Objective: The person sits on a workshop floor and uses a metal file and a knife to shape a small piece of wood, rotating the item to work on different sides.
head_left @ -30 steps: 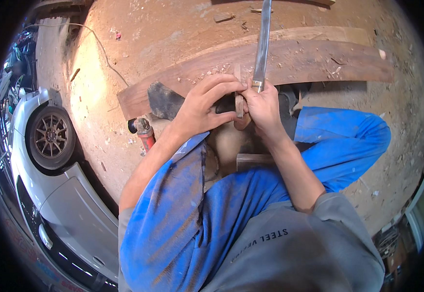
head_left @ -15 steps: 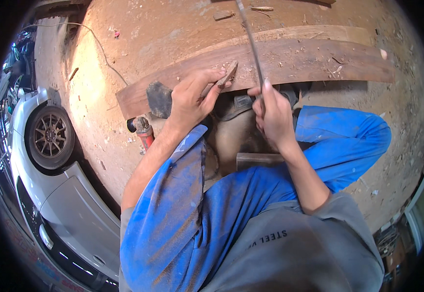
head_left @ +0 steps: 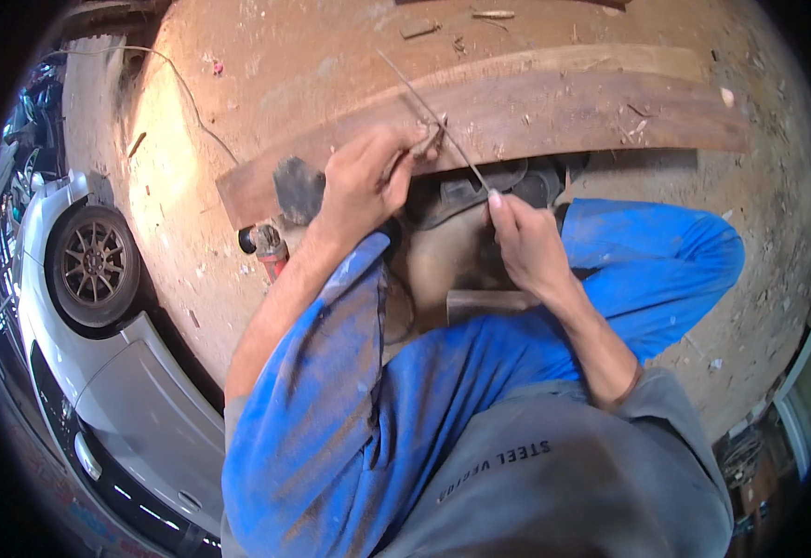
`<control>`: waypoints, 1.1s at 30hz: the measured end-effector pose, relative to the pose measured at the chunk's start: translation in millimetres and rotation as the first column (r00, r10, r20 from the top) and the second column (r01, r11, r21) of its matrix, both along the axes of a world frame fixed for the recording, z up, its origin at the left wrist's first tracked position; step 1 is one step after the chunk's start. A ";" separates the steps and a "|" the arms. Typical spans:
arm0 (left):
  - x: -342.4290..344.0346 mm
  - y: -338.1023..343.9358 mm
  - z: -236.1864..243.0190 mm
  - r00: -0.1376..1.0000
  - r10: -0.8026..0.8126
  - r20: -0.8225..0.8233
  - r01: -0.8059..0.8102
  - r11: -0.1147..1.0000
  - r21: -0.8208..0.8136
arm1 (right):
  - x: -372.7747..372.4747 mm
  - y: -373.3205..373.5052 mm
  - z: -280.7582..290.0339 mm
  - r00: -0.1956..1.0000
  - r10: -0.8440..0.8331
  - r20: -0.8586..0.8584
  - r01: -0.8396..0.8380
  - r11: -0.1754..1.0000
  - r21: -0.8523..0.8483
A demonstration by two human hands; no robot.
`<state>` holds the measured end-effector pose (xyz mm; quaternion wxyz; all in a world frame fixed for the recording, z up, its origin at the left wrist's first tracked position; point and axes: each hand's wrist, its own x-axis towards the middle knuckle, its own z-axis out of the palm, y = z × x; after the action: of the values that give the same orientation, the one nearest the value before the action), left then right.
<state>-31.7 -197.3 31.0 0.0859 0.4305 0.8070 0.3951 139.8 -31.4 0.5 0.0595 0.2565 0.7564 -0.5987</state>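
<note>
Small wood piece (head_left: 434,139) pinched in left hand (head_left: 364,181), above brown plank (head_left: 601,110). Right hand (head_left: 528,240) grips long blade (head_left: 467,160) by its near end; blade crosses the piece, contact unclear. I'd keep the pinch firm, fingers off the edge, strokes short. Vs 0.5 s ago: blade swung left, was clear of the piece.

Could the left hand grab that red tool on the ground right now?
Probably not without letting go first: the red tool lies close beside the left forearm, but the left hand is holding a small piece of wood.
</note>
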 end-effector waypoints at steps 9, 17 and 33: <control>-2.3 -9.5 -16.9 0.996 0.078 -0.053 -0.076 0.996 0.043 | -3.5 1.3 -6.0 0.996 0.060 -0.058 -0.056 0.996 0.069; -2.4 -8.8 -12.4 0.995 0.049 -0.086 -0.045 0.998 0.048 | -4.6 4.1 -3.0 0.992 0.060 -0.112 -0.051 0.995 0.084; 0.4 -11.6 -10.2 0.998 0.061 -0.016 -0.062 0.998 -0.005 | -5.5 18.2 -6.9 0.990 0.121 -0.068 -0.116 0.991 0.072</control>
<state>-31.3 -208.9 20.8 0.0683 0.4084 0.8215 0.3919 134.3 -13.2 -6.4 0.0590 0.1912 0.7918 -0.5771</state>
